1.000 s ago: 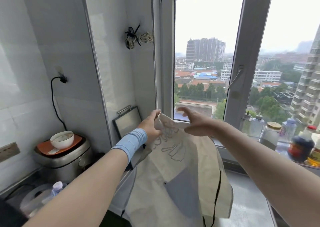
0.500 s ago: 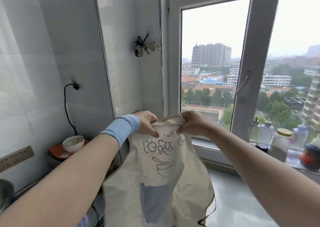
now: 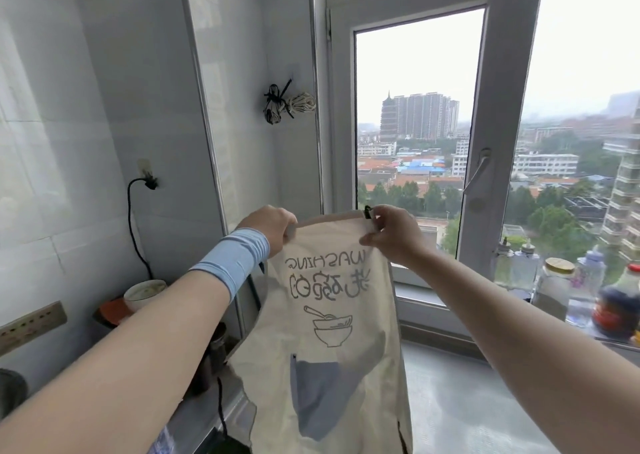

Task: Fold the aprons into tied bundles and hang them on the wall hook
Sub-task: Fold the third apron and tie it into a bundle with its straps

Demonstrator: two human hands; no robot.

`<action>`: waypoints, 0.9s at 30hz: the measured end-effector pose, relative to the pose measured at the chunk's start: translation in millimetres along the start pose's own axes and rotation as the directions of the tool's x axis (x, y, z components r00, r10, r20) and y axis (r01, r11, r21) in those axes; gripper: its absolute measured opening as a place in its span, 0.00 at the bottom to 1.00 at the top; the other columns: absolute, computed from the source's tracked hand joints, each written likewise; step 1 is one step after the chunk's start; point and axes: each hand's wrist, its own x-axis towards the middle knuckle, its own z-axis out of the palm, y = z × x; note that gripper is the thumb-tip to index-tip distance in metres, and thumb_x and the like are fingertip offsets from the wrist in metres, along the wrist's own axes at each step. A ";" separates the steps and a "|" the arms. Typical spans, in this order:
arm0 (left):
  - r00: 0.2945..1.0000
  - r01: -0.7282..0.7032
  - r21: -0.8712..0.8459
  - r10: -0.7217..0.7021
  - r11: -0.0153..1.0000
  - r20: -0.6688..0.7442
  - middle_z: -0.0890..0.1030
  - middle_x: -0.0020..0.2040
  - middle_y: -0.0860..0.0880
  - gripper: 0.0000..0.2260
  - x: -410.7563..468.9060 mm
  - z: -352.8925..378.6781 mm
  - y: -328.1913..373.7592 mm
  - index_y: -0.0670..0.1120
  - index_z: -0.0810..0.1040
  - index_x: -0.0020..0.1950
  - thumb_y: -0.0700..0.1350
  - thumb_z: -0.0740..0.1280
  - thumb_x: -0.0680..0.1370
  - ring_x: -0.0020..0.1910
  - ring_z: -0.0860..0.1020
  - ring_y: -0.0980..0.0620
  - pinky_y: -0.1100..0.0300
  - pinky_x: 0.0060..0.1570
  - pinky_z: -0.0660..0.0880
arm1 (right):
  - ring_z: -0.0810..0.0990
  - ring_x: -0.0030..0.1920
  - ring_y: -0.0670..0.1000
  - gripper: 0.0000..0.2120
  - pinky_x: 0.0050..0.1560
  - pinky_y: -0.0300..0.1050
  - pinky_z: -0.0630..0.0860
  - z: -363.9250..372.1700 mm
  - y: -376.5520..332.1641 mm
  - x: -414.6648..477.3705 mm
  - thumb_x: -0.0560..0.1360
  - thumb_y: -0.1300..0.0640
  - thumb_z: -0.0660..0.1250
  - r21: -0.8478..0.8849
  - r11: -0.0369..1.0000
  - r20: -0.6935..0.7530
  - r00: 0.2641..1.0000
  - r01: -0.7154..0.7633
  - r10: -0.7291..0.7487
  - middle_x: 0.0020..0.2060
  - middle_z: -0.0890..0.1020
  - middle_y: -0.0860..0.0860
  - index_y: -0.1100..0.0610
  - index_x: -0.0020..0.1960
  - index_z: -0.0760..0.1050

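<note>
Tiled kitchen corner by a window (image 3: pixel 419 142). We hold one apron (image 3: pixel 332 342) up by its top edge, hanging over the tabletop (image 3: pixel 467 405), print reversed toward us. Our left grip (image 3: pixel 273 226) curls round one top corner; right grip (image 3: pixel 391 235) pinches the other by the black strap end. Our judgement: level both corners, draw the edge taut, let creases drop, then fold lengthwise. Tied bundles (image 3: pixel 289 103) hang high on the wall.

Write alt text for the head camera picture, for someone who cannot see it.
A person's left hand and right hand hold a cream apron up by its top corners, its bowl print showing mirrored. Behind it, two tied bundles hang on the wall beside a window over a city; jars line the sill.
</note>
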 end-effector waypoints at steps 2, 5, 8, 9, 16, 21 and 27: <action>1.000 0.029 0.175 -0.030 0.984 -0.001 0.82 0.48 0.51 0.12 -1.5 -1.6 7.9 0.54 0.81 0.46 0.38 0.63 0.74 0.48 0.79 0.47 0.56 0.51 0.75 | 0.76 0.35 0.53 0.11 0.35 0.44 0.67 -5.9 -1.1 -5.2 0.69 0.55 0.77 -0.158 0.984 0.002 0.997 0.078 -0.079 0.31 0.79 0.52 0.58 0.35 0.77; 0.992 0.073 0.439 -0.022 0.895 -0.121 0.81 0.54 0.51 0.11 -2.3 -5.5 14.7 0.54 0.80 0.54 0.45 0.60 0.77 0.56 0.75 0.48 0.54 0.54 0.72 | 0.77 0.41 0.55 0.08 0.38 0.47 0.69 -11.9 -3.3 -10.1 0.76 0.54 0.70 -0.216 0.973 -0.031 0.995 0.086 -0.094 0.40 0.81 0.55 0.59 0.42 0.76; 0.968 0.216 0.369 -0.147 0.904 -0.206 0.74 0.58 0.49 0.14 -6.0 -14.1 16.4 0.53 0.80 0.57 0.45 0.59 0.77 0.58 0.73 0.46 0.54 0.49 0.73 | 0.80 0.44 0.59 0.04 0.39 0.51 0.78 -18.3 -11.8 -14.9 0.81 0.57 0.63 0.071 0.992 0.144 0.985 -0.102 0.091 0.49 0.81 0.60 0.58 0.51 0.73; 0.954 0.265 0.253 -0.214 0.930 -0.211 0.72 0.58 0.47 0.14 -6.8 -17.8 17.8 0.53 0.80 0.57 0.45 0.59 0.77 0.57 0.74 0.45 0.54 0.48 0.73 | 0.82 0.44 0.59 0.04 0.39 0.55 0.81 -22.8 -12.6 -16.0 0.82 0.59 0.62 0.181 0.965 0.280 0.951 -0.190 0.135 0.50 0.82 0.61 0.59 0.53 0.73; 0.904 0.394 -0.092 -0.404 0.914 -0.138 0.83 0.42 0.48 0.11 0.9 -39.9 40.8 0.47 0.83 0.48 0.45 0.60 0.75 0.38 0.79 0.45 0.57 0.43 0.76 | 0.79 0.26 0.49 0.04 0.21 0.39 0.73 -75.4 -12.5 -20.7 0.80 0.63 0.63 0.254 0.862 0.753 0.649 -0.439 0.108 0.34 0.81 0.54 0.61 0.52 0.77; 0.915 0.402 -0.361 -0.357 0.842 0.188 0.84 0.31 0.47 0.16 23.2 -26.9 56.7 0.42 0.80 0.46 0.37 0.52 0.75 0.32 0.84 0.44 0.52 0.43 0.82 | 0.84 0.48 0.59 0.08 0.42 0.48 0.82 -63.5 29.0 16.5 0.75 0.57 0.72 -0.058 0.973 0.394 0.890 -0.225 0.230 0.46 0.85 0.57 0.60 0.52 0.83; 0.916 0.394 -0.735 -0.307 0.552 0.260 0.83 0.46 0.43 0.12 86.2 51.9 65.5 0.44 0.78 0.50 0.36 0.55 0.80 0.38 0.83 0.40 0.46 0.38 0.81 | 0.80 0.47 0.56 0.11 0.40 0.44 0.71 -33.3 77.3 48.3 0.75 0.45 0.68 -0.461 0.852 -0.227 0.961 -0.249 0.158 0.45 0.83 0.51 0.50 0.49 0.83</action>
